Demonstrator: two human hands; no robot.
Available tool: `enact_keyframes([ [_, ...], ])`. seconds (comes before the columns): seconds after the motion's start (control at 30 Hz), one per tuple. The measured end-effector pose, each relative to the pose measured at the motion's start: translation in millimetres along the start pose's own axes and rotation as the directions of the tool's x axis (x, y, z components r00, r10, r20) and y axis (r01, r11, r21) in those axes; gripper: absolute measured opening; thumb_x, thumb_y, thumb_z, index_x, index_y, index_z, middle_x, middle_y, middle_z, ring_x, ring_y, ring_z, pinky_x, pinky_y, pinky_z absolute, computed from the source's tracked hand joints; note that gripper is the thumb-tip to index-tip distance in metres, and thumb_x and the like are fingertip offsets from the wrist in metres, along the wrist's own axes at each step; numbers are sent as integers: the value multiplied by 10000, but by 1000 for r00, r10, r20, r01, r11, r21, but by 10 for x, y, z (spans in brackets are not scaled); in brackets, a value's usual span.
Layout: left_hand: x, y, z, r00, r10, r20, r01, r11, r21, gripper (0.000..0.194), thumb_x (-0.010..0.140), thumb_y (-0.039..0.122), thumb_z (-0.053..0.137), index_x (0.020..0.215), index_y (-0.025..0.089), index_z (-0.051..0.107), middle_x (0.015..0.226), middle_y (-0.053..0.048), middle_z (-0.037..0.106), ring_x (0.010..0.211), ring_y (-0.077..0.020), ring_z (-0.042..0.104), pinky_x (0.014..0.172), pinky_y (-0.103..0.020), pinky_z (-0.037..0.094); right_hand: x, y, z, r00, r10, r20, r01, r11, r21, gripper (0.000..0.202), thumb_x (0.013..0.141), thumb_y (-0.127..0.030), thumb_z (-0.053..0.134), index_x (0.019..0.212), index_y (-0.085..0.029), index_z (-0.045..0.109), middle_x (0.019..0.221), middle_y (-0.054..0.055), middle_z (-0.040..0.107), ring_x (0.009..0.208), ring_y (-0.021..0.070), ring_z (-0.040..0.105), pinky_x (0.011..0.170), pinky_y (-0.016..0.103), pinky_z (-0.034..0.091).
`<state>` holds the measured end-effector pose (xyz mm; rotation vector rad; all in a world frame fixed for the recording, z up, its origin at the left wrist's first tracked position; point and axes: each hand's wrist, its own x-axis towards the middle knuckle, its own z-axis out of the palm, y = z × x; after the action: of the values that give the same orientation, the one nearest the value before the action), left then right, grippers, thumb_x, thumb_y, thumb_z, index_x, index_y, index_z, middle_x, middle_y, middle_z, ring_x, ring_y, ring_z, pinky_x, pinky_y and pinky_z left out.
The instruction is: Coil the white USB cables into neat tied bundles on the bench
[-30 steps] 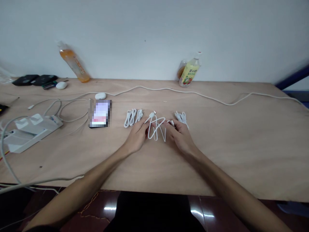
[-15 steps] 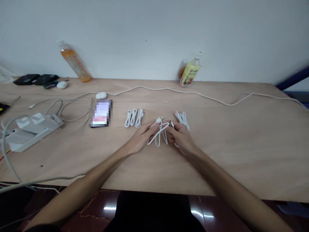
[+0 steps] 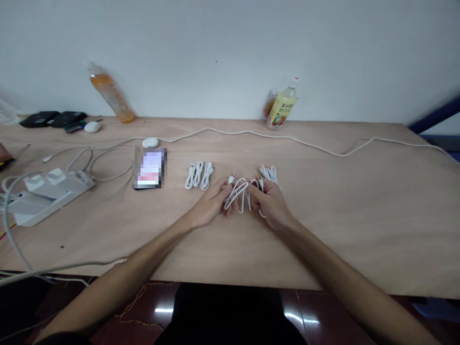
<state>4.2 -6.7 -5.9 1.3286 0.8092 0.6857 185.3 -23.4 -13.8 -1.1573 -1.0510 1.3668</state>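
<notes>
Compared with 1 second ago, I see the loose white cable (image 3: 240, 194) gathered into tighter loops; earlier it sprawled wide between my hands with its plug pointing far-left, and now the hands sit closer together. My left hand (image 3: 208, 203) grips the left side of the loops, fingers curled around them. My right hand (image 3: 271, 203) pinches the right side, fingers closed on the cable. The cable is thin and white, folded into several narrow loops, held just above the wooden table (image 3: 341, 215) near its middle. To the left lies a finished coil (image 3: 199, 175), and another bundle (image 3: 270, 173) sits just beyond my right hand. Further left rests a phone (image 3: 150, 168).
</notes>
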Motion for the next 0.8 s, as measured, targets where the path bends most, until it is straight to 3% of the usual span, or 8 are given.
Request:
enact_keyframes([
  [0.1, -31, 22, 10, 997, 58, -57, -51, 992, 113, 517, 1031, 587, 563, 1364, 191, 541, 1007, -68, 711, 667, -168, 602, 641, -330, 498, -5, -14, 9, 999, -38, -8, 38, 999, -11, 521, 710, -671, 876, 751, -238, 589, 531, -108, 367, 460, 87, 273, 430, 248, 224],
  [0.17, -52, 54, 14, 989, 139, -57, -119, 956, 269, 539, 994, 533, 660, 1400, 196, 556, 1149, -101, 709, 834, -206, 641, 768, -359, 525, -9, -21, 14, 998, -66, -19, 65, 997, -36, 520, 715, -679, 868, 739, -238, 591, 536, -101, 381, 462, 90, 280, 434, 255, 227],
  [0.3, -63, 96, 11, 966, 259, 1, -224, 835, 502, 261, 1051, 398, 539, 1117, 191, 684, 1103, -100, 704, 1024, -260, 631, 987, -427, 492, -24, -32, 5, 988, -147, -51, 137, 978, -158, 463, 801, -644, 825, 736, -234, 619, 548, -84, 401, 483, 105, 295, 467, 277, 234],
  [0.43, -56, 101, -10, 963, 264, -56, -187, 803, 566, 339, 1057, 338, 420, 807, 217, 613, 970, -80, 674, 1005, -266, 624, 973, -429, 489, -58, -40, -17, 957, -287, -40, 259, 909, -327, 351, 915, -566, 750, 816, -236, 679, 599, -66, 421, 547, 130, 338, 529, 285, 279],
  [0.6, -53, 94, -26, 985, 129, -118, -63, 892, 448, 297, 1020, 310, 407, 759, 231, 527, 661, 12, 569, 634, -180, 550, 680, -324, 463, -94, -35, -31, 910, -414, 30, 379, 799, -467, 237, 990, -470, 668, 880, -261, 675, 628, -59, 461, 564, 149, 388, 583, 297, 338],
  [0.8, -30, 107, 9, 1000, -4, 9, 3, 994, 107, 188, 954, 300, 483, 799, 220, 553, 638, 24, 575, 480, -117, 446, 491, -259, 370, -87, -34, -55, 895, -443, 53, 407, 762, -504, 174, 1007, -394, 638, 905, -261, 684, 645, -54, 496, 564, 149, 414, 599, 303, 345],
])
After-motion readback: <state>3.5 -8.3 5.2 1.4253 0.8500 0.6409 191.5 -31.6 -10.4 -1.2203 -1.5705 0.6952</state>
